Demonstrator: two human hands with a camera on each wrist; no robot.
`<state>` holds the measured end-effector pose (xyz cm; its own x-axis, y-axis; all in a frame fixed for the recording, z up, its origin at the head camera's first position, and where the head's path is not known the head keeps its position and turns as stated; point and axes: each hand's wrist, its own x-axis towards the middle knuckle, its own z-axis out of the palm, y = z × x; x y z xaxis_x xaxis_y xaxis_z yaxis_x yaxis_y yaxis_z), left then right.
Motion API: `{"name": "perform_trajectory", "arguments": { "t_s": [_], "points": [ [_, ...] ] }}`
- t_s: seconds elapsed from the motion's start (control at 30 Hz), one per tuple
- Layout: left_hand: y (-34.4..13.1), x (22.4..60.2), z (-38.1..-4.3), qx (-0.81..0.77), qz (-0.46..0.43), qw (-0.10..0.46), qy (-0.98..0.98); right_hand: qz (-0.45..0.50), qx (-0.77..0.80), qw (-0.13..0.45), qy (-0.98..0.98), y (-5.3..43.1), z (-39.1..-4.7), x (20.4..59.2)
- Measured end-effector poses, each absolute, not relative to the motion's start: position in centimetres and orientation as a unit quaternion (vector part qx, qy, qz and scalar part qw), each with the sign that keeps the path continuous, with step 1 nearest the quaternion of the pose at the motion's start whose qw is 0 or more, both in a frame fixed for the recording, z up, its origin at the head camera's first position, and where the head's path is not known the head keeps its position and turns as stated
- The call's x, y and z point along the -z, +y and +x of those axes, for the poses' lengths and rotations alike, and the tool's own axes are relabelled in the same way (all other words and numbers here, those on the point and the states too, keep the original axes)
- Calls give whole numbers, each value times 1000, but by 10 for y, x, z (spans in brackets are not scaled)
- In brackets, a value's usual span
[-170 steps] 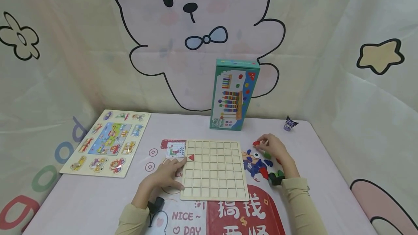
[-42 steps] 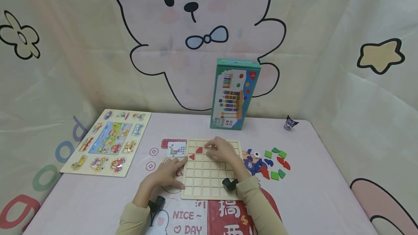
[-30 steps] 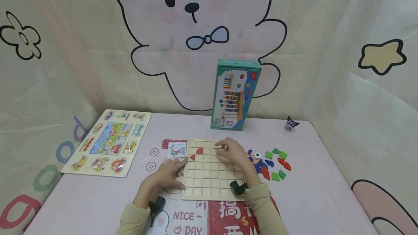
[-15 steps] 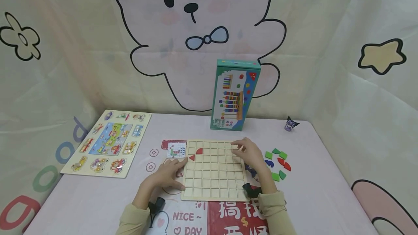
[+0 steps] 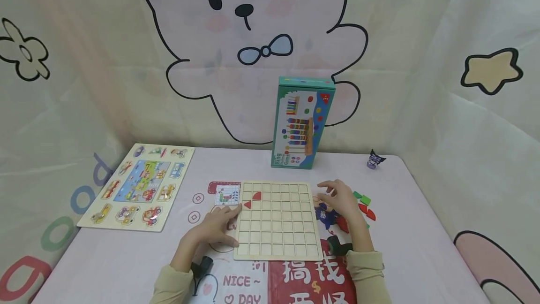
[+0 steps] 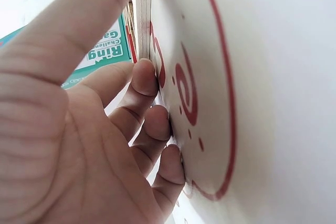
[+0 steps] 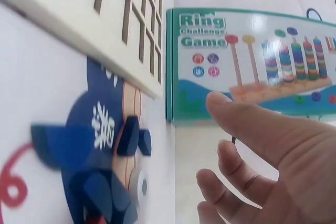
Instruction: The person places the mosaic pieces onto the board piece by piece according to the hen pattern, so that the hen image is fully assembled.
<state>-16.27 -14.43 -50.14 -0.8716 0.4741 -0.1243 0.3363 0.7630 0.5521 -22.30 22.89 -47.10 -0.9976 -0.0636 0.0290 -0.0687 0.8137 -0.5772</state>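
Observation:
A pale wooden grid board [image 5: 278,236] lies flat mid-table. My left hand [image 5: 214,225] rests at its left edge, thumb and index finger touching the side; in the left wrist view the other fingertips sit on the tabletop. A red triangle [image 5: 247,204] and a red quarter-circle piece [image 5: 257,195] lie in cells near its upper left. My right hand [image 5: 342,200] hovers just right of the board with loosely bent fingers and nothing between them. Under it, blue pieces [image 7: 63,142] lie on the printed cloth. Beyond it show green pieces [image 5: 365,200] and red pieces [image 5: 371,214], some hidden by the hand.
A small pattern card [image 5: 228,194] lies against the board's upper left. A picture puzzle board [image 5: 168,212] occupies the table's left side. The tall Ring Game box [image 5: 301,125] stands at the back, with a small purple figurine [image 5: 373,159] to its right.
The right hand has taken a red quarter-circle from the pile, set it in the board and let go. It has since moved right, off the board. The left hand has stayed put.

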Motion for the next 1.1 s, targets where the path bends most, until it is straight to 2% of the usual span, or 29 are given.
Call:
{"name": "perform_trajectory", "arguments": {
  "t_s": [0.5, 1.1],
  "points": [
    [-145, 502, -162, -263, 212, 127, 933, -15, -288, -50, -956, 258, -219, 476],
    [-144, 498, -163, -267, 213, 127, 931, -21, -248, -59, -967, 260, -222, 485]
  ]
}}
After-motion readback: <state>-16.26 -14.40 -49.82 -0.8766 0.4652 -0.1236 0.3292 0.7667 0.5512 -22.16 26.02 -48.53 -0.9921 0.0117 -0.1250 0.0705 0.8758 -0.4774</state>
